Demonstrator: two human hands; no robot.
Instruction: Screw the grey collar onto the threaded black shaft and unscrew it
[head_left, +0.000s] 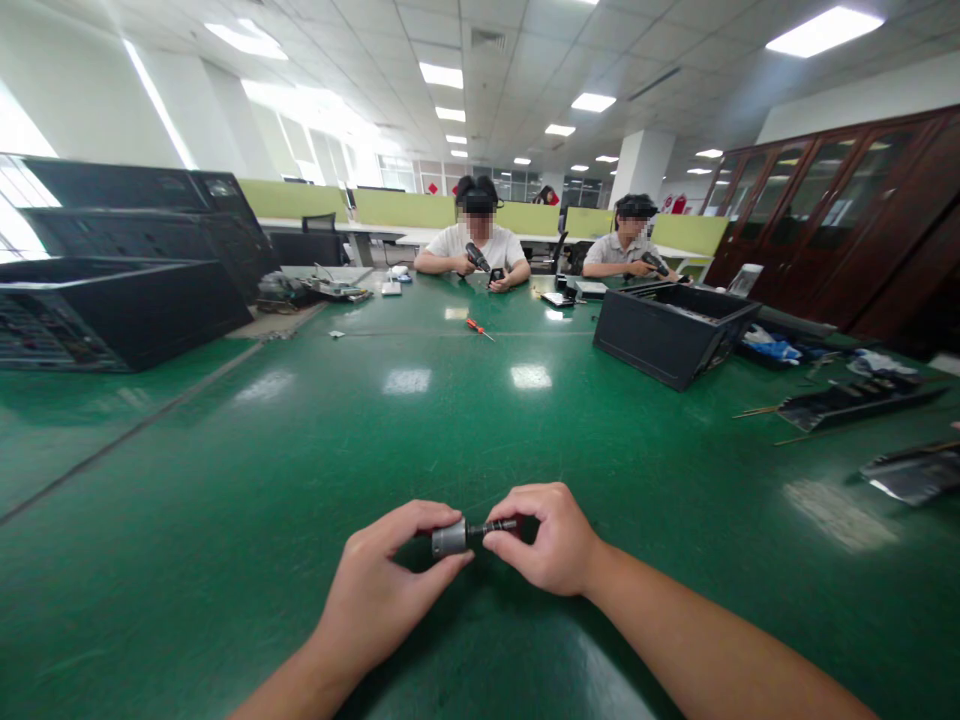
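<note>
Just above the green tabletop, my two hands meet at a short grey metal cylinder with a thin dark shaft coming out of its right end; I cannot tell its exact kind. My left hand grips the cylinder between thumb and fingers. The thumb and forefinger of my right hand are closed on the shaft, whose far end points toward the right palm. Cylinder and shaft lie nearly level, in line with each other.
An orange-handled screwdriver lies across the green table. Black computer cases stand at left and right. Metal parts lie at far right. Opposite, two people hold power drills.
</note>
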